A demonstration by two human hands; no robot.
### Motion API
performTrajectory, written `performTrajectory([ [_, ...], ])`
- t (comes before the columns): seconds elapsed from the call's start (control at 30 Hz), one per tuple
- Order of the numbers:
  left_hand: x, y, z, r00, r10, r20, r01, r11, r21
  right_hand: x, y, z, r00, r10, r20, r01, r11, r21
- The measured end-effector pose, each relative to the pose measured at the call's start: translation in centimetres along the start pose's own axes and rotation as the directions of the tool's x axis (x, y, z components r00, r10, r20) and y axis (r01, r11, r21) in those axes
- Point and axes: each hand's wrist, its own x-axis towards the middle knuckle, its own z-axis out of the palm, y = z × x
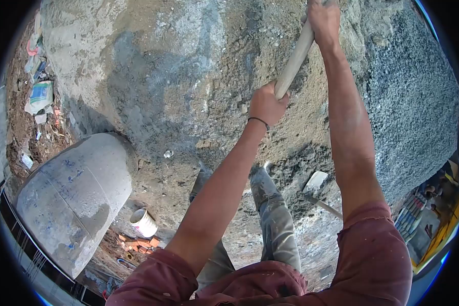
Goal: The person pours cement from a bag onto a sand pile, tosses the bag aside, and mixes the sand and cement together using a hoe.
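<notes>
A thick wooden handle (295,64) runs slantwise from the middle of the view up to the top edge. My left hand (269,104) is closed around its lower end, with a dark band on the wrist. Farther up, at the top edge, my right hand (325,24) grips the same handle. The tool's head is out of view, so its kind does not show. Below the hands lies rough, greyish-brown sandy ground (224,92) with damp grey patches.
A gravel heap (413,92) rises on the right. Near my feet lies a second tool with a pale flat blade (316,181). On the left are a large concrete cylinder (81,194), a white bucket (144,223), broken bricks (138,244) and a sack (40,97) among litter.
</notes>
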Motion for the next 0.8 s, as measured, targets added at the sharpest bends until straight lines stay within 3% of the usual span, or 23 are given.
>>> performTrajectory([
  [0.07, 0.0, -0.5, 0.7, 0.999, -0.04, 0.032, 0.041, 0.998, -0.045, 1.9, 5.4, 2.2, 0.972, 0.2, 0.125, -0.176, 0.967, -0.183],
  [0.1, -1.8, -2.9, 2.5, 0.978, -0.191, 0.079, 0.2, 0.971, -0.129, 1.8, 8.8, 3.2, 0.936, 0.31, 0.166, -0.259, 0.927, -0.272],
  [0.13, -4.0, -5.3, 3.5, 0.934, -0.333, 0.125, 0.353, 0.912, -0.208, -0.3, 15.6, 5.4, 0.861, 0.484, 0.154, -0.354, 0.79, -0.501],
  [0.17, -7.0, -7.6, 3.5, 0.919, -0.364, 0.154, 0.378, 0.923, -0.073, -5.3, 17.2, 6.0, 0.825, 0.553, 0.118, -0.404, 0.722, -0.561],
  [0.2, -9.7, -10.6, 3.7, 0.916, -0.377, 0.136, 0.377, 0.926, 0.026, -8.0, 22.4, 6.8, 0.85, 0.515, 0.112, -0.367, 0.731, -0.575],
  [0.23, -12.5, -12.9, 3.9, 0.928, -0.349, 0.131, 0.363, 0.926, -0.102, -11.3, 20.3, 5.7, 0.852, 0.497, 0.166, -0.373, 0.798, -0.473],
  [0.27, -15.5, -13.7, 4.2, 0.9, -0.401, 0.173, 0.423, 0.898, -0.119, -14.2, 17.8, 4.5, 0.726, 0.654, 0.213, -0.582, 0.749, -0.317],
  [0.33, -20.8, -10.8, 4.0, 0.885, -0.444, 0.138, 0.457, 0.886, -0.076, -18.9, 20.7, 3.2, 0.737, 0.625, 0.258, -0.538, 0.773, -0.336],
  [0.37, -23.4, -10.9, 4.1, 0.859, -0.487, 0.156, 0.502, 0.862, -0.072, -20.5, 18.6, 2.2, 0.719, 0.643, 0.263, -0.571, 0.762, -0.305],
  [0.4, -26.1, -11.0, 3.8, 0.9, -0.422, 0.104, 0.425, 0.905, -0.002, -23.4, 16.3, 1.5, 0.693, 0.665, 0.279, -0.607, 0.747, -0.272],
  [0.43, -29.1, -11.6, 3.4, 0.87, -0.485, 0.095, 0.488, 0.872, -0.019, -26.0, 14.9, 1.0, 0.68, 0.682, 0.27, -0.608, 0.729, -0.314],
  [0.5, -34.6, -12.6, 1.5, 0.862, -0.495, 0.108, 0.474, 0.863, 0.175, -31.9, 13.2, 0.4, 0.619, 0.748, 0.24, -0.698, 0.664, -0.269],
  [0.53, -37.3, -12.5, 0.8, 0.86, -0.501, 0.103, 0.464, 0.849, 0.253, -35.8, 14.8, 0.5, 0.675, 0.71, 0.2, -0.664, 0.703, -0.254],
  [0.6, -41.4, -11.9, -0.2, 0.85, -0.518, 0.1, 0.46, 0.82, 0.34, -39.2, 10.7, -1.8, 0.527, 0.817, 0.234, -0.791, 0.572, -0.216],
  [0.67, -44.9, -10.5, -0.8, 0.805, -0.584, 0.101, 0.483, 0.745, 0.461, -44.1, 11.7, -2.9, 0.49, 0.844, 0.219, -0.825, 0.53, -0.195],
  [0.8, -48.9, -8.6, -0.9, 0.752, -0.645, 0.132, 0.529, 0.711, 0.463, -49.8, 11.6, -5.4, 0.503, 0.852, 0.148, -0.815, 0.524, -0.246],
])
